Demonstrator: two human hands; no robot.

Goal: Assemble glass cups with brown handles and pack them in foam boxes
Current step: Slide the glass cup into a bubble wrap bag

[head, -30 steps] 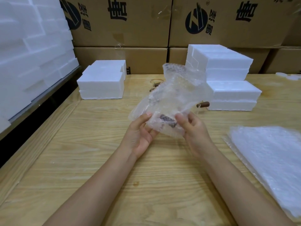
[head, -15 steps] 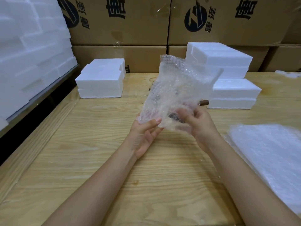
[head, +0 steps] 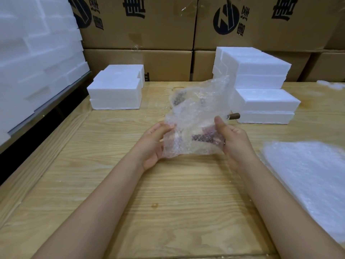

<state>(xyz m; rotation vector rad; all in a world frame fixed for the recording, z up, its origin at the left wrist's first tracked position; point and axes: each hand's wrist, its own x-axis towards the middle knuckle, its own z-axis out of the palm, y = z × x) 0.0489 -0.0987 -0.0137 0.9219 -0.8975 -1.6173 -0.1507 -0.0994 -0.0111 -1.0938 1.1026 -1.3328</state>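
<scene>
Both left hand (head: 155, 144) and right hand (head: 235, 142) grip bubble wrap (head: 196, 113), brown handle (head: 205, 136) beside right thumb

Two hands (head: 154, 144), one bubble-wrap bundle (head: 196, 116), one loose brown handle (head: 234, 116), perhaps five foam boxes (head: 113, 94), one pile of bubble sheets (head: 308, 176).

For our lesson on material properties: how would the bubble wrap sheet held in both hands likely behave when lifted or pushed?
Probably floppy: the bubble wrap crumples and folds between the left hand and right hand. Likely light: it is thin and see-through. Its load may be fragile: a brown piece shows through it.
</scene>
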